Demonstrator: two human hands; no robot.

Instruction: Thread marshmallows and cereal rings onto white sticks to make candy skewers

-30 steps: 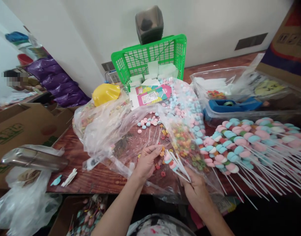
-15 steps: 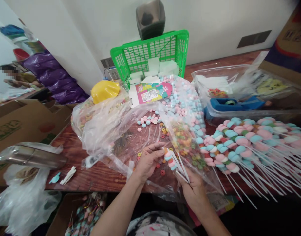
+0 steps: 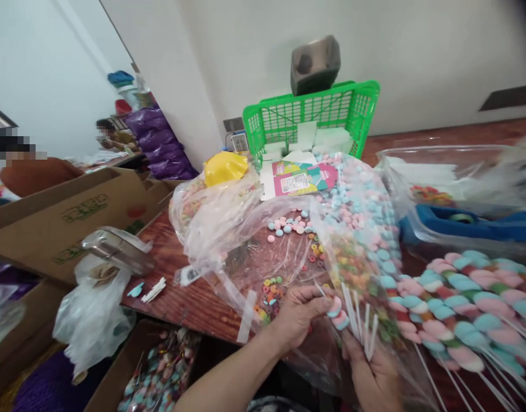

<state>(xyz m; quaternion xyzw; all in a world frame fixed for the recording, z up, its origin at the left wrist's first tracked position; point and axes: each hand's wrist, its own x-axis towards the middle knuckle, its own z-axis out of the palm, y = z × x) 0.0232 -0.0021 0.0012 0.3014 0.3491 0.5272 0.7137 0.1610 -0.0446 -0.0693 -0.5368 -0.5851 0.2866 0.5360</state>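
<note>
Left hand (image 3: 303, 316), nearly closed, is pinching pink-and-blue candies (image 3: 340, 320) between fingertips; right hand (image 3: 371, 369), fingers curled, is gripping white sticks (image 3: 367, 327); candy skewers (image 3: 469, 332) are lying right of its fingers

The place looked like a small workshop where sweets were handled in quantity. The wooden table (image 3: 198, 309) carried a large heap of candy sticks (image 3: 469, 303) and a clear bag of pink and blue candies (image 3: 366, 200), with a blue tape dispenser (image 3: 438, 229) near them and a green plastic basket (image 3: 370, 94) at the back. On the left there stood big cardboard boxes (image 3: 78, 220) and piled purple packages (image 3: 159, 137), and two other persons (image 3: 42, 174) were present, one of them beside another table (image 3: 136, 160)
</note>
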